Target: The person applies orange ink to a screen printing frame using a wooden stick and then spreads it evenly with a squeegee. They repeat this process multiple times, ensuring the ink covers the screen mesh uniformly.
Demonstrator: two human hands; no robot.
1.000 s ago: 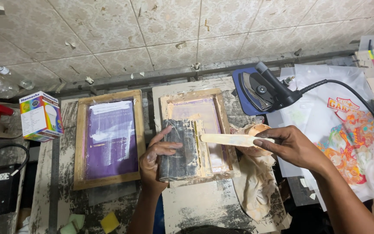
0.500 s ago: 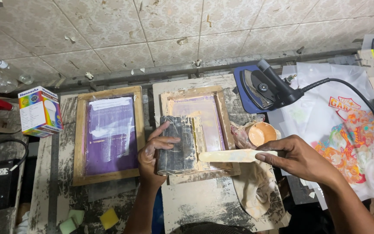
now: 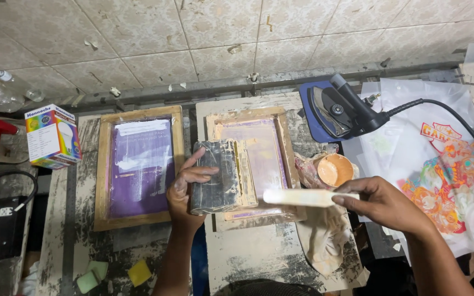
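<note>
My left hand (image 3: 188, 183) grips a paint-caked squeegee block (image 3: 221, 176) that rests on the left side of a wooden screen-printing frame (image 3: 253, 164) with a pale purple mesh. My right hand (image 3: 382, 204) holds a flat pale spatula (image 3: 303, 197) by its right end; the blade points left over the frame's lower right corner. Just above the spatula stands an open cup of orange-tan ink (image 3: 334, 169) in a crumpled plastic bag.
A second wooden frame with a purple screen (image 3: 138, 167) lies to the left. A colourful light-bulb box (image 3: 53, 137) stands further left. An electric iron (image 3: 338, 112) rests at the back right, its cord crossing a colourful printed transfer sheet (image 3: 440, 175). Sponges (image 3: 138, 272) lie near the front.
My right hand has carried the spatula down and to the right, off the frame's middle, uncovering the ink cup. My left hand stays on the squeegee block.
</note>
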